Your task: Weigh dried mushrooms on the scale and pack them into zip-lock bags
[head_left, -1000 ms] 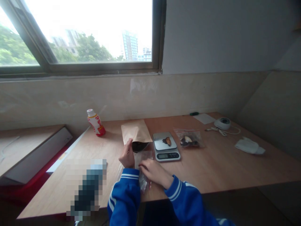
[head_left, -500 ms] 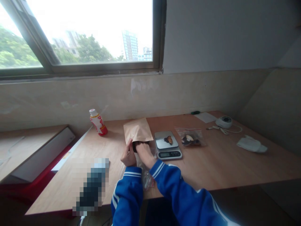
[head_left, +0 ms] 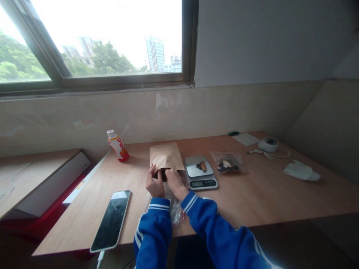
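A brown kraft paper bag [head_left: 165, 155] lies on the table with its dark mouth turned towards me. My left hand [head_left: 155, 183] grips the left side of that mouth between thumb and fingers. At the right part of the opening, my right hand [head_left: 175, 182] is closed on the lip, its fingertips partly hidden. Clear plastic bags [head_left: 176, 213] lie under my wrists. Just right of my hands stands a digital kitchen scale [head_left: 203, 183], bearing a brown, dried-looking piece [head_left: 202, 166]. Beyond it is a clear zip bag [head_left: 228, 163] with dark and pale pieces inside.
A phone [head_left: 112, 220] with a cable plugged in lies at the front left. At the back left stands a red and white bottle [head_left: 117, 145]. A white camera-like device [head_left: 267, 145] with a cable, a paper sheet [head_left: 246, 139] and a crumpled white item [head_left: 301, 171] lie on the right.
My right hand has drawn back from inside the paper bag to its lip. My left thumb now shows at the opening. The bag has shifted slightly right.
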### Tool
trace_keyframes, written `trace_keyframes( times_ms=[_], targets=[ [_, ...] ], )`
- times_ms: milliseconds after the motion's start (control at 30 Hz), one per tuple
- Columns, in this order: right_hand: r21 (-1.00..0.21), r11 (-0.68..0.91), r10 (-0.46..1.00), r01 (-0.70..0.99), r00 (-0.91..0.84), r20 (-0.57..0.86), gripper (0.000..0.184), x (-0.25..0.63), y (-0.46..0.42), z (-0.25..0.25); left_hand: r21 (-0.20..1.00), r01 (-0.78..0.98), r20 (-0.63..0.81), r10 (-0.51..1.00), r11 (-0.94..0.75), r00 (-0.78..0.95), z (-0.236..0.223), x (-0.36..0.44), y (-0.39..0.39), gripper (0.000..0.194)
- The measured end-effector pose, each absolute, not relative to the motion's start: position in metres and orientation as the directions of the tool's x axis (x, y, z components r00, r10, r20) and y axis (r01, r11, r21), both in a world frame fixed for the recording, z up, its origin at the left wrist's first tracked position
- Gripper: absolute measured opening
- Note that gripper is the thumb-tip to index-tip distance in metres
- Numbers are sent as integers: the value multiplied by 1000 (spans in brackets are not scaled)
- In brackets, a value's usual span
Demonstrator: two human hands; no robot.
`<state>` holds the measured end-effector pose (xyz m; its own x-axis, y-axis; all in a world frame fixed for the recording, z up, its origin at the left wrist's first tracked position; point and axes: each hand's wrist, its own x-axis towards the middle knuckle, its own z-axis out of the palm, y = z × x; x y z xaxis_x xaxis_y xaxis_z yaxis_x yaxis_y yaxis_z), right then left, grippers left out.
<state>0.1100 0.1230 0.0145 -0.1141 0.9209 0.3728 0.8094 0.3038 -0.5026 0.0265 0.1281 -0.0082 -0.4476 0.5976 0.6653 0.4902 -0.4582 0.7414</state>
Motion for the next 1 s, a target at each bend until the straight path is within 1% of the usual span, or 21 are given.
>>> trace_keyframes(
  times_ms=[67, 133, 200, 267, 367, 500, 633, 767, 900, 1000],
  targets=[
    [-451, 270, 934, 850, -118, 338, 32, 110, 113, 22, 727, 495, 681, 595, -476, -428, -5, 26, 128, 25],
    [-411, 270, 931, 871, -127, 342, 32, 112, 102, 26, 731, 491, 676, 602, -474, -425, -3, 26, 127, 24],
    [-374, 286, 917, 882, -139, 373, 32, 115, 92, 28, 750, 467, 657, 612, -469, -440, -1, 27, 124, 28],
    [-367, 305, 895, 879, -133, 426, 33, 119, 86, 28, 769, 412, 638, 617, -488, -460, 1, 28, 121, 33],
    [-435, 342, 859, 833, -90, 503, 36, 127, 79, 30, 762, 313, 645, 619, -567, -449, 3, 29, 117, 34],
    [-553, 438, 810, 709, -44, 585, 36, 137, 72, 42, 737, 238, 665, 618, -632, -418, 4, 30, 117, 29],
    [-626, 513, 763, 587, 22, 646, 29, 142, 64, 55, 744, 225, 660, 638, -630, -398, 4, 30, 118, 28],
    [-655, 559, 725, 508, 84, 684, 21, 148, 55, 63, 769, 224, 634, 667, -599, -391, 7, 30, 116, 28],
    [-666, 552, 667, 502, 214, 714, 19, 168, 49, 58, 794, 258, 607, 695, -550, -385, 7, 30, 114, 24],
    [-714, 507, 633, 483, 354, 688, 23, 192, 52, 42, 810, 281, 587, 710, -515, -389, 2, 30, 116, 24]
  ],
)
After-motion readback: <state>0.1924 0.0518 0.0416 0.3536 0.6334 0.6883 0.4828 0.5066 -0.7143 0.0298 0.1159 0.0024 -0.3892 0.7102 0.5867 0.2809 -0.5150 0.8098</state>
